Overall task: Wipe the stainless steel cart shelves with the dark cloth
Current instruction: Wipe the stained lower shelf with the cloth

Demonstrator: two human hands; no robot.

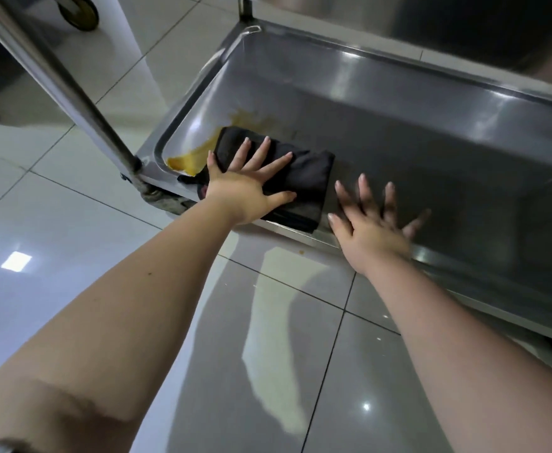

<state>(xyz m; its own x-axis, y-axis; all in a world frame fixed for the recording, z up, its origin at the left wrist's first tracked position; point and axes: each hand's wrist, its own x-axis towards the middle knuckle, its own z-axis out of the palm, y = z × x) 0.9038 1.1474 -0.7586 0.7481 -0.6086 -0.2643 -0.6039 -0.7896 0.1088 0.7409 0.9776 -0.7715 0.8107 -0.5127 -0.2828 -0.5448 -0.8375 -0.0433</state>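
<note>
The cart's bottom stainless steel shelf (398, 119) is a shallow tray with a raised rim, just above the floor. A folded dark cloth (310, 178) lies flat near the shelf's left front corner. My left hand (248, 181) presses on the cloth with straight, spread fingers. A yellow-orange smear (189, 160) sits in the corner to the left of the cloth, with fainter streaks beyond it. To the right of the cloth, my right hand (372, 223) rests flat on the bare steel, fingers spread, over the front rim.
A slanted steel cart post (56, 80) rises from the shelf's left front corner. The shelf above (464, 21) overhangs at the top right. A caster wheel (78, 11) shows at the top left. Glossy grey floor tiles (268, 354) lie under my arms.
</note>
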